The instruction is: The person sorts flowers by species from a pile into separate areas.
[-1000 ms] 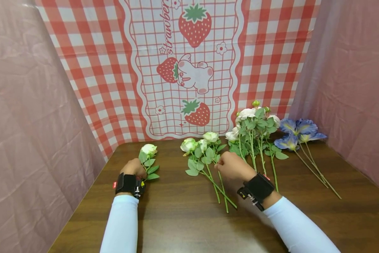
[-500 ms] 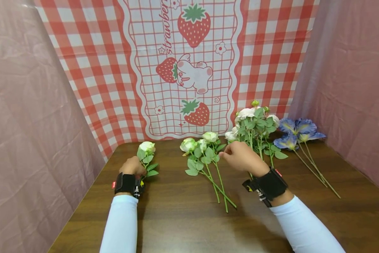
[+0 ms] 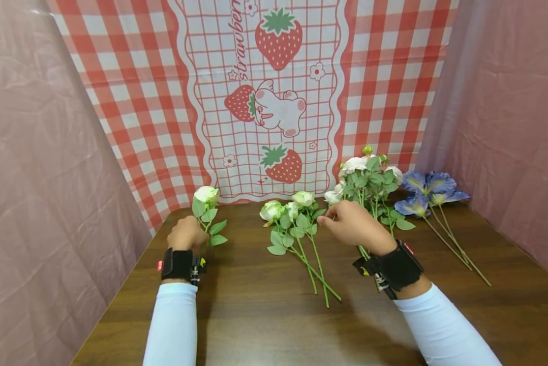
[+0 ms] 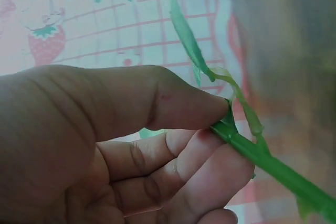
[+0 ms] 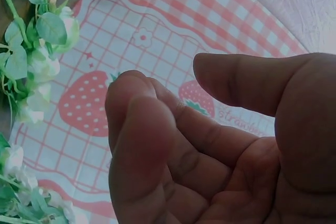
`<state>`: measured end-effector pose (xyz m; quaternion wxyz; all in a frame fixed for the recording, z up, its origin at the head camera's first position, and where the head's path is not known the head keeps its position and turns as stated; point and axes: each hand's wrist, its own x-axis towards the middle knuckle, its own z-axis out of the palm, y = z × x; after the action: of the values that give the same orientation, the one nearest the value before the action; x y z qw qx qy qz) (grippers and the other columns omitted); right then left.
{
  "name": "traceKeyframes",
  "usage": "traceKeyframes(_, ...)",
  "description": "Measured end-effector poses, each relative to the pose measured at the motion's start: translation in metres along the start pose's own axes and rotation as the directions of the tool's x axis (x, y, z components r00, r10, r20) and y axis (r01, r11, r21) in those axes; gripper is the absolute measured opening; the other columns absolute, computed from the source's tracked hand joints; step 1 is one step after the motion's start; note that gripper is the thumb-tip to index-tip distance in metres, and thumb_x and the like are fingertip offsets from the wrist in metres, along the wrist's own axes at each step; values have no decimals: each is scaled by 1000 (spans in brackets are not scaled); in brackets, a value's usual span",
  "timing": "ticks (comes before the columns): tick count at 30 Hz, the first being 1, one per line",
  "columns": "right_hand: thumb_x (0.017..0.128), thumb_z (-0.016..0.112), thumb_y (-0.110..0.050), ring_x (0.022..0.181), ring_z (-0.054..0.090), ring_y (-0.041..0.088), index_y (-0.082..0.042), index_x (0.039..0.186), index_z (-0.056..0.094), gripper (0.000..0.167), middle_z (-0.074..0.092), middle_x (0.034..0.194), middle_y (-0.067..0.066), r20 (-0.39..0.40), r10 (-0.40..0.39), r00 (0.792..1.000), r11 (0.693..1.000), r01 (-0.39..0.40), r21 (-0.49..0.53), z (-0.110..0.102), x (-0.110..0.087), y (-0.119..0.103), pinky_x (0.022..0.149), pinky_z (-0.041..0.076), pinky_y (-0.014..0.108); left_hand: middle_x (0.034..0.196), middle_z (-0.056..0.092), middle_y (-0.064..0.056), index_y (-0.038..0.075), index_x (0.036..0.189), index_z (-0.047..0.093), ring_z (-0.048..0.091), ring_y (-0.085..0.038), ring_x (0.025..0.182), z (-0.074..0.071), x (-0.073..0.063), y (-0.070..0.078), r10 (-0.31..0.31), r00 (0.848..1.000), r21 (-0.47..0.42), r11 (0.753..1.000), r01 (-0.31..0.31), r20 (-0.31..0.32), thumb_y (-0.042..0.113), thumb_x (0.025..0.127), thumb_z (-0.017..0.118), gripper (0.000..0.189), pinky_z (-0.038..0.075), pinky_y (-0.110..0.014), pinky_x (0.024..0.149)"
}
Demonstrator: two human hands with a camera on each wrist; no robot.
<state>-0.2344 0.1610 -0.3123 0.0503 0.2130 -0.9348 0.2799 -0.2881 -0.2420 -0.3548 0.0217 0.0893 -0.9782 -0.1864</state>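
At the table's left, my left hand [image 3: 187, 234] pinches the green stem [image 4: 273, 166] of a white rose [image 3: 206, 195] between thumb and fingers. The bloom stands above the hand, with leaves to its right. My right hand [image 3: 354, 226] hovers with nothing in it; in the right wrist view its thumb is apart from the loosely bent fingers [image 5: 142, 145]. It is just right of several pale green-white roses [image 3: 272, 210] lying with stems crossed, and in front of a bunch of white flowers [image 3: 355, 163], partly hiding their stems.
Blue-purple irises [image 3: 427, 189] lie at the right of the brown wooden table [image 3: 255, 325]. A red-checked strawberry cloth [image 3: 274, 101] hangs behind the table's far edge. Pink curtains [image 3: 512, 127] hang at both sides.
My left hand has raised the white rose, so its bloom is higher against the cloth. My right hand has moved away from the lying roses, to the right, its thumb parting from the fingers.
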Motion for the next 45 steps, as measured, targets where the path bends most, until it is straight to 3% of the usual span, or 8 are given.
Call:
traceKeyframes(5, 106, 59, -31, 47, 34, 12, -11, 97, 78, 29, 42, 55, -3, -3, -11, 1000, 1000, 11, 3, -4, -2, -2, 54, 36, 31, 73, 60, -11, 10, 64, 55, 62, -32, 73, -15, -10, 10, 29, 998, -1, 1000, -29, -63, 25, 84, 71, 30, 49, -45, 59)
traceKeyframes(12, 105, 60, -29, 48, 38, 12, -9, 103, 78, 28, 48, 57, -2, -22, -36, 999, 999, 36, -15, -5, -4, -5, 56, 39, 32, 61, 39, 1, 16, 58, 45, 44, -22, 61, -32, -27, 23, 79, 982, -9, 997, -82, -174, 22, 86, 65, 35, 40, -40, 55)
traceKeyframes(20, 105, 60, -29, 51, 45, 13, -7, 104, 77, 28, 58, 62, -1, -32, -62, 998, 998, 61, -24, -8, -8, -13, 59, 42, 32, 61, 27, 3, 17, 58, 37, 32, -18, 60, -48, -55, 51, 168, 909, -18, 982, -188, -381, 12, 82, 63, 35, 32, -37, 52)
traceKeyframes(24, 106, 59, -29, 51, 44, 12, -6, 106, 76, 28, 55, 59, -2, -34, -71, 997, 997, 70, -22, -10, -12, -19, 60, 42, 33, 63, 19, 5, 18, 59, 31, 22, -16, 60, -54, -73, 68, 215, 865, -22, 967, -252, -453, 7, 81, 62, 39, 21, -32, 50)
traceKeyframes(28, 105, 60, -29, 56, 52, 11, -6, 105, 76, 28, 65, 70, -3, -46, -99, 994, 995, 98, -21, -11, -16, -25, 63, 47, 34, 59, 20, 6, 18, 59, 34, 21, -16, 58, -55, -90, 83, 255, 805, -7, 952, -307, -536, 5, 80, 61, 36, 17, -30, 49)
traceKeyframes(36, 105, 62, -27, 66, 59, 10, -9, 104, 74, 23, 69, 81, -5, -46, -119, 992, 993, 119, -7, -10, -26, -39, 66, 50, 35, 69, 61, -2, 7, 84, 68, 51, -21, 54, -50, -119, 109, 332, 666, 4, 897, -443, -668, 6, 83, 65, 3, 39, -36, 43)
traceKeyframes(40, 105, 61, -29, 65, 58, 9, -10, 104, 74, 23, 67, 80, -6, -33, -142, 989, 990, 142, -6, -8, -28, -44, 65, 49, 34, 76, 66, -5, 4, 86, 69, 57, -22, 56, -45, -129, 123, 381, 590, 21, 852, -524, -712, 6, 84, 68, 3, 46, -40, 46)
traceKeyframes(45, 104, 63, -27, 61, 54, 9, -10, 105, 74, 20, 66, 77, -5, -54, -182, 982, 983, 183, 6, -4, -32, -50, 61, 46, 32, 76, 69, -5, 3, 87, 70, 64, -18, 62, -36, -138, 138, 445, 510, -11, 746, -666, -736, 5, 84, 71, 4, 53, -36, 56)
